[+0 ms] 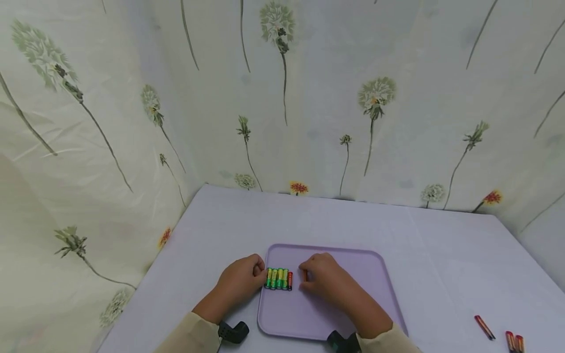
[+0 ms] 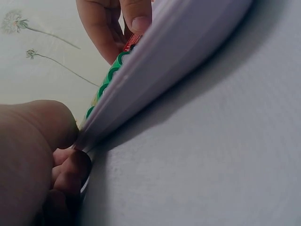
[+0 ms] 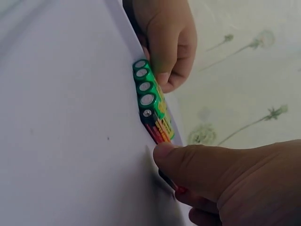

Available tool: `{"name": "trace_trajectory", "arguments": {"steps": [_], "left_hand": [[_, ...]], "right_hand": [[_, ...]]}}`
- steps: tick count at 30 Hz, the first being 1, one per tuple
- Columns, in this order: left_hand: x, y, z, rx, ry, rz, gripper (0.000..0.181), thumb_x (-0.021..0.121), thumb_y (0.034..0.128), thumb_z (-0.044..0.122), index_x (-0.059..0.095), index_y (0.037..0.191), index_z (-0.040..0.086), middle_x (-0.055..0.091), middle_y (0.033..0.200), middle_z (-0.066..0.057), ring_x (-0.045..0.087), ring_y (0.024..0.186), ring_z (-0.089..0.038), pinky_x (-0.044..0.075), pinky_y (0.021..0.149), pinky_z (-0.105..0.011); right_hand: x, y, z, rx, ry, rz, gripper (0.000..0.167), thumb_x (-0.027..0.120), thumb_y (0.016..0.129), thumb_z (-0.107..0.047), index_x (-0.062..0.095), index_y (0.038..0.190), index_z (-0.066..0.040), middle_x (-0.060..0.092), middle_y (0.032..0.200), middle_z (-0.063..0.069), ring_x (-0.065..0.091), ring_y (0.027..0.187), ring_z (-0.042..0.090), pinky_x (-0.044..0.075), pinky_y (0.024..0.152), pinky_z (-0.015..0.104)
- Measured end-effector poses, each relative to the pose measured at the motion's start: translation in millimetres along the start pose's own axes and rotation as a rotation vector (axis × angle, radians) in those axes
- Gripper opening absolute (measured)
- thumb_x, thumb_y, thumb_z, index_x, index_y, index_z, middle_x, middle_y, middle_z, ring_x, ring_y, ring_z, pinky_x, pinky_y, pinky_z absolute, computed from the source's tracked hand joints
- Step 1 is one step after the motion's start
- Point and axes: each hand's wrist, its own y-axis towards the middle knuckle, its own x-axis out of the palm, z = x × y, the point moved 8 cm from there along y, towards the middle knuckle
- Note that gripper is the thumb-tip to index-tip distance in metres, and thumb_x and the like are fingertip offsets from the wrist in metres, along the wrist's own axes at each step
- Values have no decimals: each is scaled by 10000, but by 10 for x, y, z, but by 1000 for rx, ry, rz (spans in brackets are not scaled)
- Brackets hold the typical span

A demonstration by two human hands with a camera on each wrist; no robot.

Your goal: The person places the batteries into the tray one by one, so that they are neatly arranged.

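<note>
Several green batteries (image 1: 274, 279) lie side by side in a row on the lilac tray (image 1: 309, 323), near its left rim. One thinner red-and-black battery (image 1: 290, 281) lies against the right end of that row. My left hand (image 1: 238, 279) is at the tray's left rim, next to the leftmost green battery; its fingers are curled and its thumb lies at the rim. Just right of the row, my right hand (image 1: 331, 282) pinches another red-and-black battery (image 1: 305, 275) between thumb and fingers over the tray. That battery is mostly hidden by the fingers.
On the white-covered table (image 1: 441, 274), right of the tray, lie a loose red-and-black battery (image 1: 484, 327) and two more (image 1: 515, 341) close together at the lower edge of the view. A flower-patterned cloth (image 1: 318, 98) hangs behind the table and along its left side.
</note>
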Motion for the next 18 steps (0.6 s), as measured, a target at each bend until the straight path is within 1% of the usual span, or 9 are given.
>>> {"name": "trace_trajectory", "arguments": {"steps": [5, 11, 18], "left_hand": [[-3, -1, -1, -2, 5, 3, 119, 660, 997, 315, 607, 935, 228, 585, 747, 107, 526, 685, -89, 417, 627, -285], [-1, -1, 0, 0, 4, 0, 113, 662, 992, 307, 605, 934, 228, 580, 744, 103, 521, 682, -93, 410, 623, -287], [11, 9, -26, 3, 5, -4, 116, 659, 992, 320, 606, 936, 233, 582, 739, 110, 522, 675, -85, 415, 621, -287]], "right_hand": [[18, 31, -27, -7, -15, 4, 236, 904, 806, -228, 677, 836, -171, 669, 859, -64, 579, 889, 153, 441, 860, 406], [41, 64, -78, -40, -30, 8, 238, 910, 802, -246, 700, 861, -150, 681, 852, -57, 605, 880, 160, 447, 845, 399], [76, 89, -115, -43, -22, 29, 236, 917, 787, -239, 731, 894, -139, 669, 837, -68, 583, 850, 143, 447, 813, 373]]}}
